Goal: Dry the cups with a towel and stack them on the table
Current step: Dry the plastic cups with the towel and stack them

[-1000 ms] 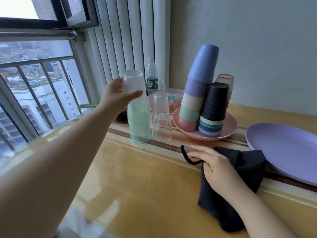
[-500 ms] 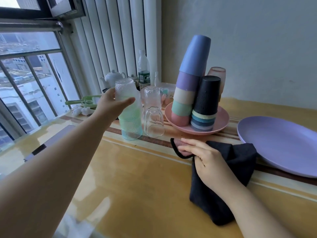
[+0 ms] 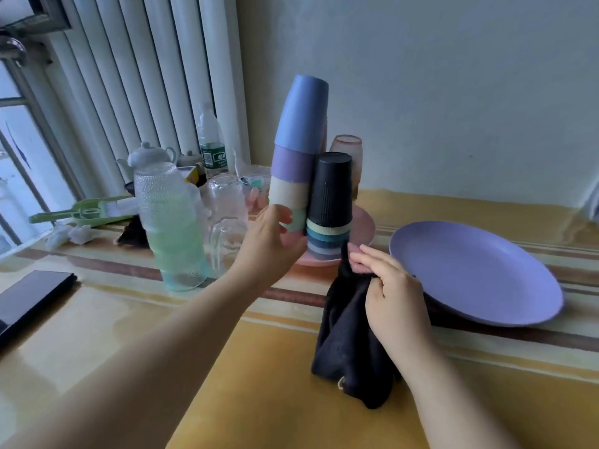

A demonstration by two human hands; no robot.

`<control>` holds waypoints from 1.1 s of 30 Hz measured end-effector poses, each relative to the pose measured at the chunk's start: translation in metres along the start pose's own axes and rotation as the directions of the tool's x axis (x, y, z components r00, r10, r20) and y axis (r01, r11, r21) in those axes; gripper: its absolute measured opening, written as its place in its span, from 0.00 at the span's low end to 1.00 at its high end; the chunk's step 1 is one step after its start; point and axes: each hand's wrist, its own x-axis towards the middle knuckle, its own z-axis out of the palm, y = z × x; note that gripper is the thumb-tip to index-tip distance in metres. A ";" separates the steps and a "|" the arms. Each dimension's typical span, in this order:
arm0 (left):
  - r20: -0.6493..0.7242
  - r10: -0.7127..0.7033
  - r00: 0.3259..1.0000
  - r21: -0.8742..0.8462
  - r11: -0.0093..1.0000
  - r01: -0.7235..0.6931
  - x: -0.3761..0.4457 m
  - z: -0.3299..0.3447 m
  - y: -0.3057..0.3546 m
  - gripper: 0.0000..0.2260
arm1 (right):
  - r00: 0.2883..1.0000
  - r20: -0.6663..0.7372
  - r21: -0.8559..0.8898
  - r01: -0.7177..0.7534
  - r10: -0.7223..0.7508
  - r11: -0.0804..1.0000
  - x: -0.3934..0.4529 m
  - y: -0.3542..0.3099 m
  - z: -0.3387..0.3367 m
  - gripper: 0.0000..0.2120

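Observation:
A leaning stack of upturned coloured cups (image 3: 299, 147) stands on a pink plate (image 3: 364, 228), beside a shorter stack topped by a black cup (image 3: 332, 196). My left hand (image 3: 270, 244) reaches to the foot of the coloured stack, its fingers relaxed against the lowest cups. My right hand (image 3: 395, 296) grips the dark towel (image 3: 346, 348) and holds its top bunched up off the table. A stack of textured clear and green glasses (image 3: 170, 222) stands to the left, with clear glasses (image 3: 227, 222) next to it.
A large purple plate (image 3: 479, 270) lies at the right. A pinkish glass (image 3: 348, 150) stands behind the stacks. A water bottle (image 3: 210, 140), a teapot (image 3: 149, 155) and a green tool (image 3: 81, 210) are by the radiator. A flat black object (image 3: 29, 296) lies at the left.
My left hand let go of the textured glass stack and moved right to the coloured cup stack. My right hand bunched the towel and raised it off the table.

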 end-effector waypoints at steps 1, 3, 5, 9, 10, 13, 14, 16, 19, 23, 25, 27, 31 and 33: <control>-0.030 -0.063 0.998 -0.044 0.997 0.061 0.008 0.011 0.004 0.18 | 1.000 -0.013 -0.002 -0.016 0.016 1.000 0.001 0.002 -0.001 0.29; -0.144 -0.144 0.979 -0.108 0.986 0.129 0.026 0.023 0.011 0.19 | 0.999 -0.022 -0.003 -0.036 0.036 0.999 0.002 0.006 -0.003 0.29; -0.299 -0.166 0.940 -0.169 0.978 0.118 0.047 0.021 0.019 0.23 | 0.999 -0.022 -0.003 -0.050 0.050 0.999 0.001 0.009 -0.003 0.29; -0.339 -0.151 0.928 -0.299 0.953 0.046 0.107 -0.005 0.033 0.37 | 0.998 -0.030 0.000 -0.053 0.053 0.999 0.002 0.014 0.000 0.29; -0.280 -0.162 0.946 -0.316 0.946 0.069 0.123 -0.011 0.035 0.41 | 0.998 -0.029 0.007 -0.054 0.055 0.998 0.002 0.016 0.001 0.30; -0.079 -0.209 0.975 -0.345 0.923 0.170 0.153 -0.020 0.038 0.48 | 0.999 -0.042 -0.010 -0.034 0.034 0.999 0.002 0.023 0.004 0.32; -0.032 -0.216 0.976 -0.347 0.918 0.191 0.156 -0.020 0.039 0.45 | 0.999 -0.044 -0.014 -0.027 0.027 1.000 0.002 0.024 0.004 0.32; 0.005 -0.201 0.980 -0.382 0.905 0.187 0.156 -0.018 0.039 0.36 | 0.999 -0.041 -0.021 -0.014 0.014 1.000 0.003 0.023 0.004 0.31; 0.045 -0.153 0.987 -0.428 0.890 0.157 0.153 -0.015 0.036 0.33 | 0.999 -0.021 0.020 -0.039 0.040 0.999 0.003 0.017 0.001 0.30; 0.000 -0.115 0.993 -0.396 0.912 0.106 0.153 -0.018 0.035 0.28 | 0.998 -0.010 0.005 -0.057 0.057 0.998 0.001 0.014 -0.002 0.29; -0.019 -0.088 0.996 -0.395 0.916 0.073 0.152 -0.017 0.032 0.28 | 0.999 -0.009 -0.009 -0.049 0.049 0.999 0.001 0.015 -0.001 0.29; -0.024 -0.087 0.996 -0.420 0.905 0.069 0.151 -0.015 0.029 0.30 | 0.999 -0.005 -0.008 -0.040 0.040 0.999 0.001 0.015 0.000 0.29; -0.035 -0.075 0.997 -0.420 0.906 0.054 0.151 -0.017 0.029 0.33 | 0.999 0.002 -0.012 -0.033 0.033 0.999 0.000 0.015 0.000 0.29; -0.048 -0.065 0.997 -0.409 0.911 0.040 0.154 -0.020 0.033 0.34 | 0.999 0.006 -0.010 -0.039 0.039 0.999 0.000 0.014 0.000 0.29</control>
